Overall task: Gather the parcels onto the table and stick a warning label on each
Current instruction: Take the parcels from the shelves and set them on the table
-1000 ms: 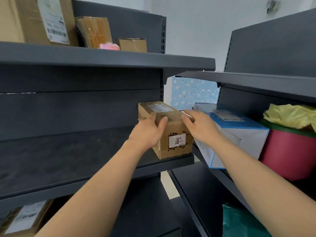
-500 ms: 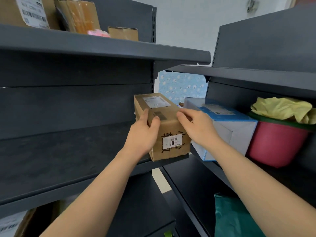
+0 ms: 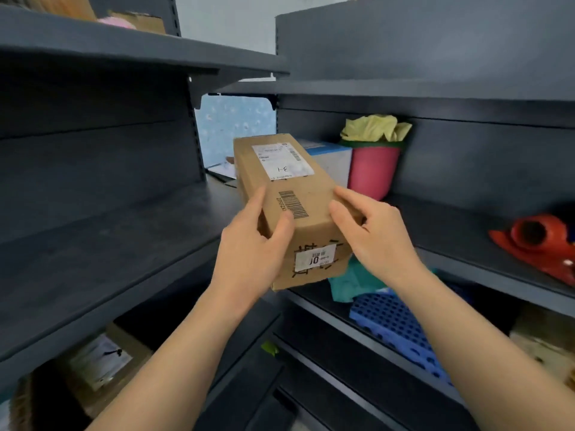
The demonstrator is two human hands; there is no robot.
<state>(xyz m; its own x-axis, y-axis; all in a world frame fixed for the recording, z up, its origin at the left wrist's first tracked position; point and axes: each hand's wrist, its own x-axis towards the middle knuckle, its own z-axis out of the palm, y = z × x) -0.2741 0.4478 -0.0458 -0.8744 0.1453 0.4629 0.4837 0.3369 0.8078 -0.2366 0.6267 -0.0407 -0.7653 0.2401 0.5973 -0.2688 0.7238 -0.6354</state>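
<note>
A long brown cardboard parcel [image 3: 289,194] with a white shipping label on top and a small sticker on its near end is held in the air between two dark shelving units. My left hand [image 3: 252,244] grips its left side, thumb on top near the barcode. My right hand [image 3: 373,234] grips its right near corner. A white and blue box [image 3: 329,157] sits on the right shelf behind the parcel. More cardboard parcels lie on the bottom left shelf [image 3: 102,362] and the top left shelf [image 3: 140,21].
Dark metal shelves [image 3: 109,231] stand left and right with a narrow gap between. On the right shelf sit a pink pot [image 3: 371,172] with yellow cloth and a red tape dispenser [image 3: 541,244]. A blue perforated mat [image 3: 401,331] and green fabric lie lower right.
Both hands have lifted the parcel off the left shelf's edge and pulled it toward me. The view has swung right and down, showing more of the right shelves.
</note>
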